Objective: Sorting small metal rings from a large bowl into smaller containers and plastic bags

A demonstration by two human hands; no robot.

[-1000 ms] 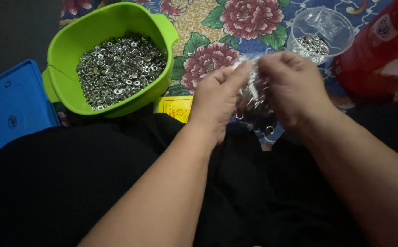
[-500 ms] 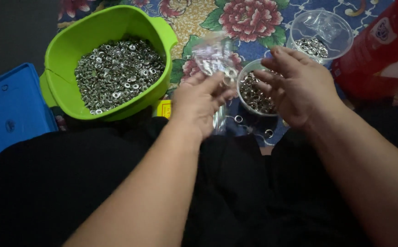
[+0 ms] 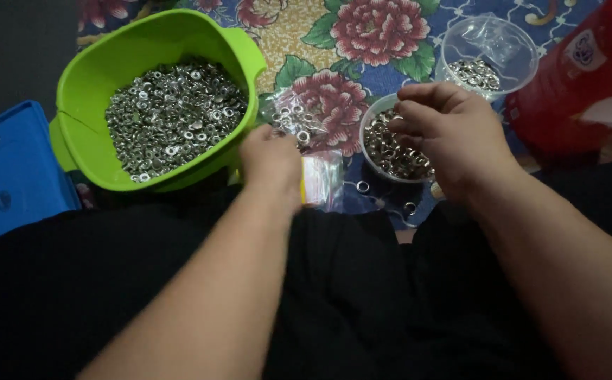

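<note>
My left hand grips the near edge of a small clear plastic bag filled with silver metal rings. The bag lies on the flowered mat, against the green bowl. That bowl holds a heap of the same rings. My right hand hovers with loosely spread fingers over a small clear cup of rings, covering its right side. Nothing shows in that hand. A small stack of empty clear bags lies just right of my left wrist.
A second clear cup with a few rings stands at the back right, next to a red package. A blue plastic box lies at the left. Two loose rings sit on the flowered mat. My black-clothed lap fills the foreground.
Both hands were together on the bag above the cup. My left hand has carried the bag left and down beside the green bowl. My right hand stays over the cup.
</note>
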